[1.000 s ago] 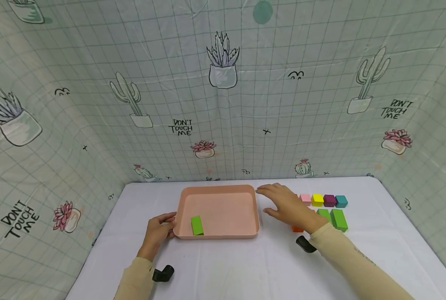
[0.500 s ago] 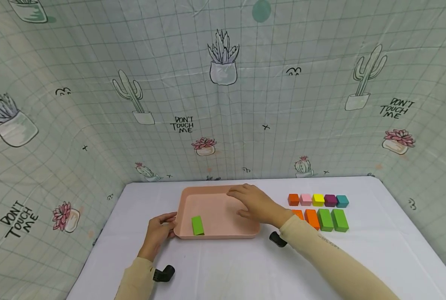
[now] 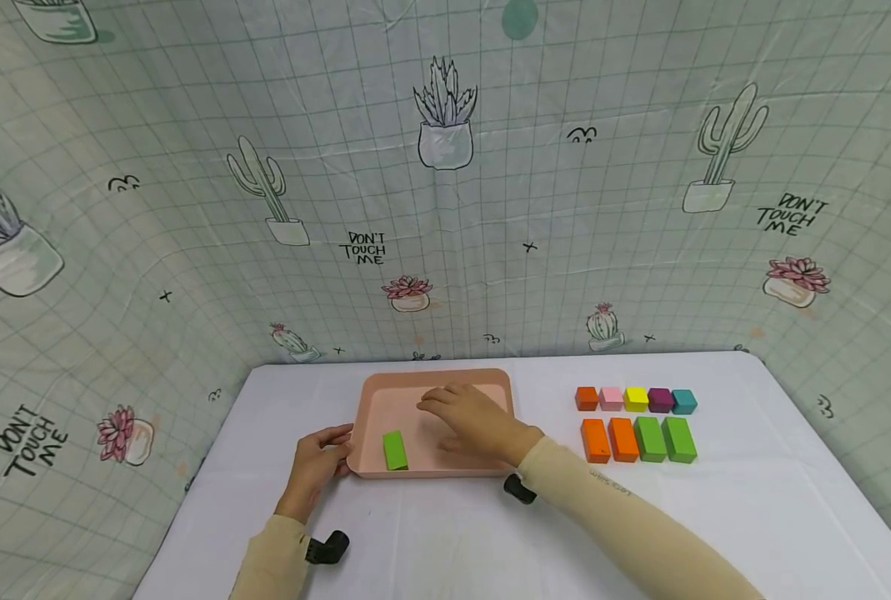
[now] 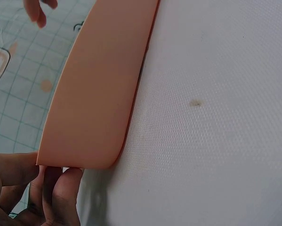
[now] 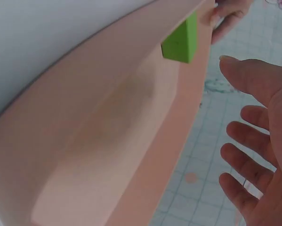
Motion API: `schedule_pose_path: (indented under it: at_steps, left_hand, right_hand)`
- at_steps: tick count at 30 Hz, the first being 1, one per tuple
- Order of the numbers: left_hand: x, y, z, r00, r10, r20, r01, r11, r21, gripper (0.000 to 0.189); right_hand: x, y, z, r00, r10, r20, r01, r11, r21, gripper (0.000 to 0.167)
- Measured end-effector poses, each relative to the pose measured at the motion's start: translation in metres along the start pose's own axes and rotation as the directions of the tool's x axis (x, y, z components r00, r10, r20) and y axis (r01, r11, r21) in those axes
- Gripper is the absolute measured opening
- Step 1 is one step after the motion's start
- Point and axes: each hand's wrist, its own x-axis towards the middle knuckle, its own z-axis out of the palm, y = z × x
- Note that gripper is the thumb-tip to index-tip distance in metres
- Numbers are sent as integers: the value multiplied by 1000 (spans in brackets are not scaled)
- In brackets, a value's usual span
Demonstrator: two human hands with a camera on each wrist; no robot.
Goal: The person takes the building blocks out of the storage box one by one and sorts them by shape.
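A shallow pink tray (image 3: 433, 473) lies on the table with a green rectangular block (image 3: 395, 450) in its left part. At the tray's left end, my left hand (image 3: 316, 467) holds the edge, its fingers (image 4: 68, 190) against the end wall near the rim. My right hand (image 3: 478, 423) hovers over the tray's middle, holding nothing. In the right wrist view its fingers (image 5: 246, 134) are spread and slightly bent, apart from the green block.
Right of the tray stands a row of small cubes: orange-red (image 3: 586, 399), pink (image 3: 611, 399), yellow (image 3: 636, 400), purple (image 3: 660, 401) and teal (image 3: 684, 402). Before them are two orange blocks (image 3: 596, 442) and two green blocks (image 3: 679, 441). A patterned cloth backdrop (image 3: 490, 208) surrounds the white table (image 3: 430, 542).
My right hand has moved left, from beside the cubes to above the tray, uncovering the orange blocks. The left hand, the tray and the green block in it stay in place.
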Motion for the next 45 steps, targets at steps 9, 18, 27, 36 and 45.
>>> schedule_pose_path:
  at_steps: [9, 18, 27, 36, 45]
  left_hand:
    - [1, 0, -1, 1000, -5, 10, 5, 1000, 5, 36]
    - [1, 1, -2, 1000, -6, 11, 5, 1000, 23, 36]
    - [-1, 1, -2, 1000, -4, 7, 3, 1000, 24, 35]
    - [-1, -1, -3, 1000, -17, 13, 17, 1000, 20, 35]
    - [-4, 2, -2, 1000, -17, 9, 17, 1000, 14, 36]
  right_hand:
    - [11, -14, 15, 999, 11, 38, -10, 1000, -26, 58]
    - [22, -25, 28, 997, 45, 62, -40, 997, -71, 49]
    - [33, -33, 36, 994, 85, 73, -79, 994, -79, 48]
    - [39, -34, 47, 983, 123, 136, -122, 992, -14, 53]
    - [38, -33, 47, 978, 128, 167, -135, 990, 35, 46]
